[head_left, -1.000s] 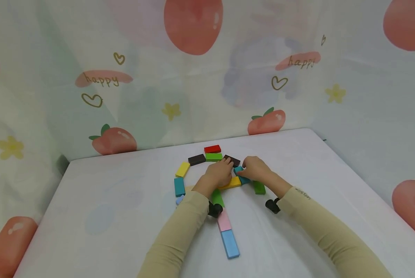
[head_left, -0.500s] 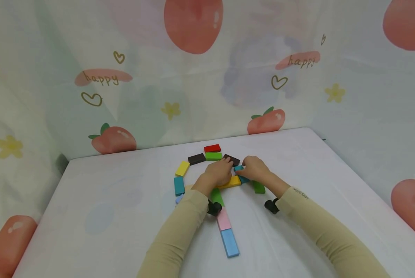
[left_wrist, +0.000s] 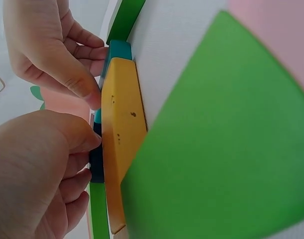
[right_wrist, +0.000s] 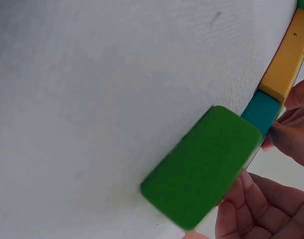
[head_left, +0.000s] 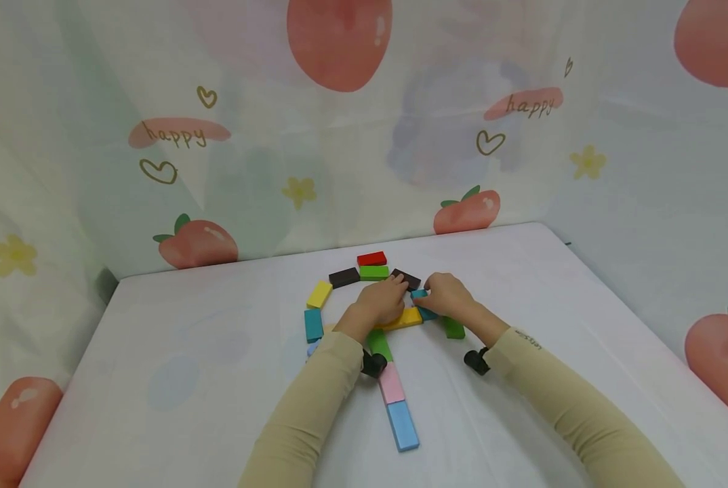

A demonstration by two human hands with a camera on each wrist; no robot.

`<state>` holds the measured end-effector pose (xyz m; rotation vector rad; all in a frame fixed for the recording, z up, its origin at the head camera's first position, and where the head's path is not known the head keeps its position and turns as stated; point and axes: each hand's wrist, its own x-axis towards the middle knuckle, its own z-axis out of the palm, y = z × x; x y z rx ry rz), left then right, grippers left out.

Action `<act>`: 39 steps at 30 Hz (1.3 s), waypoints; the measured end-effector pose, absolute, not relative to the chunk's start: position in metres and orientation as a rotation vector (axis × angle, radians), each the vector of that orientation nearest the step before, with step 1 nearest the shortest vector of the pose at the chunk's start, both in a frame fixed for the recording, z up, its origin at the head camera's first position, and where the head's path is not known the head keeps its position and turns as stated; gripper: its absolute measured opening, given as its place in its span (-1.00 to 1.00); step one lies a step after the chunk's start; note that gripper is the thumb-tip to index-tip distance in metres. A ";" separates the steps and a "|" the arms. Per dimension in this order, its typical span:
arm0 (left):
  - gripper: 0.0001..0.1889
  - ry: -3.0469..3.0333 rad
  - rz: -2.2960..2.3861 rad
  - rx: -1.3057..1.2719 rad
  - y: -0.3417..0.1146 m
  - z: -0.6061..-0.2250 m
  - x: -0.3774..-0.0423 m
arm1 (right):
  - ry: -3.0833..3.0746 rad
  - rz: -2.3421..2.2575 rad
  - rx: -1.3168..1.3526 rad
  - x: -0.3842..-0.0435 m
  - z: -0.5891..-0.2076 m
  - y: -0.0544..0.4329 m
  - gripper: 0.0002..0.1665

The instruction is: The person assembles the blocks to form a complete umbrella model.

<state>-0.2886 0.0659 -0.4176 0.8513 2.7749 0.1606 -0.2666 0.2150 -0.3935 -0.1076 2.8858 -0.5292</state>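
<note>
While the left hand [head_left: 381, 303] reaches over the amber block [head_left: 410, 316], its thumb and curled fingers grip the right dark block [head_left: 411, 278] just beyond it. The right hand [head_left: 448, 296], beside the amber block's right end, pinches the far teal block [head_left: 419, 294] between thumb and finger. The step looks like squaring these two up end to end. To do it well, brace the right dark block and nudge the far teal block lightly, flat on the bench [head_left: 217, 407], until the corners meet; a hard shove would probably unseat the near teal block [head_left: 428, 314], which appears to touch the amber block's right end.

Right of the amber block lies the side green block [head_left: 454, 328], close under the right wrist. Beyond the amber block, to its left, are the top green block [head_left: 373, 273], the red block [head_left: 372, 259] and the yellow block [head_left: 319, 295]. Nearer than the amber block come the pink block [head_left: 392, 382] and the blue block [head_left: 403, 425]. The left sleeve [head_left: 306, 400] partly covers what lies left of the amber block, and the black wrist mount [head_left: 373, 364] sits low, so a dropped wrist could drag the pink block.
</note>
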 end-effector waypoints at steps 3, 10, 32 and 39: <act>-0.49 2.773 0.169 0.855 0.065 -0.418 -0.289 | 2.886 -0.528 -0.098 -0.267 -0.394 0.215 -0.47; -0.49 2.768 0.186 0.863 0.065 -0.420 -0.290 | 2.897 -0.527 -0.085 -0.266 -0.395 0.215 -0.47; -0.50 2.746 0.227 0.840 0.063 -0.417 -0.289 | 2.924 -0.541 -0.073 -0.263 -0.397 0.215 -0.54; -0.50 2.747 0.219 0.842 0.063 -0.417 -0.290 | 2.926 -0.549 -0.076 -0.262 -0.396 0.215 -0.56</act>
